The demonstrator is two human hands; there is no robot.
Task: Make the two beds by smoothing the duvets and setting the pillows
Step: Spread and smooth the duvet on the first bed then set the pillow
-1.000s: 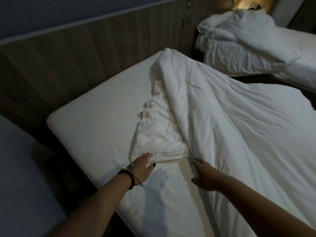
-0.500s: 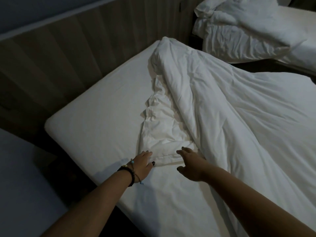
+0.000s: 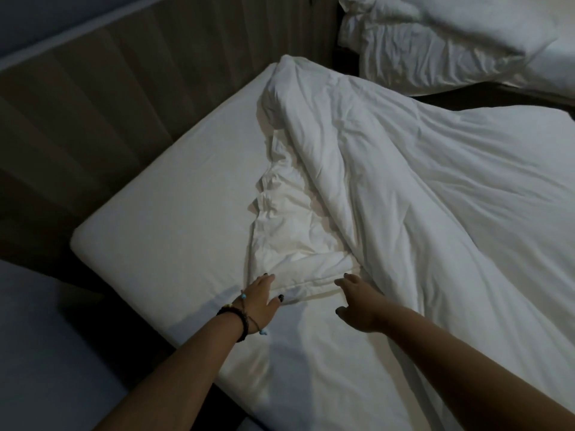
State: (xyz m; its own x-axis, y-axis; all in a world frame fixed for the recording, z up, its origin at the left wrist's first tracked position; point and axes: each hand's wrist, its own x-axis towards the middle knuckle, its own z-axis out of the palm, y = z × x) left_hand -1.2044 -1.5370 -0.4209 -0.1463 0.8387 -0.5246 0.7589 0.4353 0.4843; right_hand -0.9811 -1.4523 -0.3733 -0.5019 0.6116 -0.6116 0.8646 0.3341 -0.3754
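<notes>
White cotton fills most of the view: a bare fitted sheet (image 3: 174, 219) on the near bed, with a white duvet (image 3: 420, 213) bunched toward the bed's right side. Nearest the camera, two forearms reach in from below. The left hand (image 3: 259, 301), wearing dark and beaded bracelets (image 3: 236, 320) at the wrist, rests on the near left corner of a folded-under flap of the duvet, fingers fairly straight and thumb out; it seems to press the hem rather than pinch it, though the dim light makes this hard to judge. The right hand (image 3: 357, 301) hovers just beside the same hem to the right, fingers loosely extended, holding nothing.

The risk from here is a poor grab. If only the top layer of the crumpled flap is caught, pulling toward the wall side would probably drag the cover without the filling and leave a lump. A pull with one hand alone could twist the duvet instead of spreading it, and a hard tug might lift the fitted sheet.

There are no containers in view.

Beyond the near bed, a wooden panel (image 3: 130, 98) runs along the wall. At top right, across a dark gap, the second bed (image 3: 560, 70) carries a heap of rumpled white bedding (image 3: 435, 45), not yet smoothed. No pillow can be clearly made out.
</notes>
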